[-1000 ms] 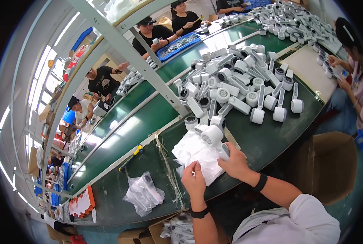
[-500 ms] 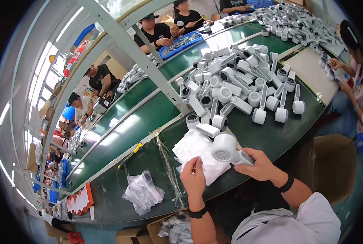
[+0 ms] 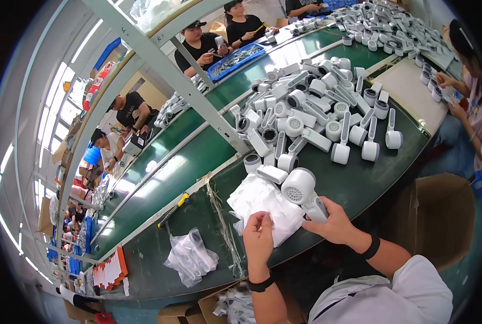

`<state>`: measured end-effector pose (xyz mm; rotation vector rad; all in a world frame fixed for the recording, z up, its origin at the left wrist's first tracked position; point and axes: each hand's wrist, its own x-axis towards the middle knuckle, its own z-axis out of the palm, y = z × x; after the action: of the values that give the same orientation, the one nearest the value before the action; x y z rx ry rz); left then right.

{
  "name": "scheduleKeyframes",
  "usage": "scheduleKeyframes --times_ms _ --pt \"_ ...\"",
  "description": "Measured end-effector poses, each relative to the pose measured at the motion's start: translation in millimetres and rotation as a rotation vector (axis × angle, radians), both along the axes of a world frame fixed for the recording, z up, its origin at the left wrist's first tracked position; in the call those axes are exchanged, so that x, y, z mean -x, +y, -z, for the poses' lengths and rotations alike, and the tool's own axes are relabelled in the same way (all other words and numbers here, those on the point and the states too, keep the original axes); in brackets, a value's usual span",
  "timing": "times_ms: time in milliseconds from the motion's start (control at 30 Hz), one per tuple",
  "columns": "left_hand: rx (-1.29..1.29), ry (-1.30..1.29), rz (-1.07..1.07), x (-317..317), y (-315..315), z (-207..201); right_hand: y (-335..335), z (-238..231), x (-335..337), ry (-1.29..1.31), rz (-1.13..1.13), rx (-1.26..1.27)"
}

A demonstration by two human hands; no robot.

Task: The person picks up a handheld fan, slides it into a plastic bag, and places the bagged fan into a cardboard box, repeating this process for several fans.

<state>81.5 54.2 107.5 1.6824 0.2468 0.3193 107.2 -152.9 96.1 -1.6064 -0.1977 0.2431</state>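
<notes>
My right hand [image 3: 333, 221] is closed around the handle of a white hair-dryer-shaped device [image 3: 299, 186]. Its round head points up and away, with the holed grille turned to the left. Beside it, my left hand [image 3: 258, 237] is pinched, thumb against fingers, at the near edge of a pile of thin white plastic bags [image 3: 252, 197]. Whatever lies between those fingertips is too small to make out. Another white device [image 3: 273, 173] rests on the far edge of the bags. Beyond it spreads a large heap of the same devices [image 3: 316, 108].
Left on the green table lie a clear bag with things inside [image 3: 192, 259], a yellow-black cutter [image 3: 174, 209] and orange-white boxes [image 3: 110, 268]. A metal post [image 3: 165, 75] rises beyond. Cardboard boxes [image 3: 440, 216] stand below. Co-workers sit across and to the right.
The held device has tipped more upright, its grille turning outward, and my right hand has shifted slightly left. My left hand stays pinched at the bags. A co-worker opposite now holds a device differently.
</notes>
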Motion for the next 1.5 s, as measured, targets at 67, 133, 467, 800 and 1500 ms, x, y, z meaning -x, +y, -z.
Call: scheduleKeyframes --times_ms 67,133,467,800,1500 --pt "-0.062 0.048 0.071 1 1 -3 1 0 1 0.005 0.028 -0.007" --pt "-0.139 -0.005 0.031 7 -3 -10 -2 -3 2 0.012 0.005 -0.056" --pt "0.034 0.028 0.109 4 -28 -2 -16 -20 18 0.032 -0.079 -0.192" --pt "0.325 0.005 -0.082 7 -30 14 28 7 -13 -0.042 0.199 -0.051" --pt "0.071 -0.021 0.002 8 -38 -1 -66 -53 -22 0.265 -0.756 0.382"
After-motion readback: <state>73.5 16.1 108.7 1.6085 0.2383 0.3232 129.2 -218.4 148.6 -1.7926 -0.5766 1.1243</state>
